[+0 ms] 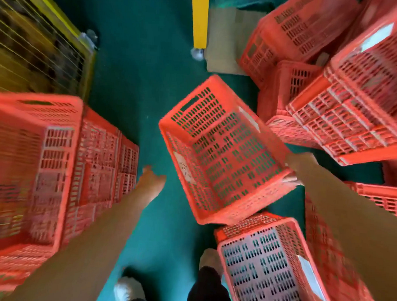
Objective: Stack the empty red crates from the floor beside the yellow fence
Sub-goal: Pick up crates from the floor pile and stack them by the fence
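1. Forearms nearest. Right hand [298, 165] grips rim of the tilted empty red crate [224, 151], mid-aisle over the green floor [136, 90].
2. Left hand [151, 181] open, free, reaching toward it.
3. Step: pickup. Next: two-handed carry to stack [44, 166] beside yellow fence [36, 43], align rims.

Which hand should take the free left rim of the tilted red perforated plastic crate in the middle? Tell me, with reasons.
Left. The left hand is open, empty and just beside that rim of the tilted red perforated plastic crate. The right hand already grips the opposite rim, so it probably cannot let go.
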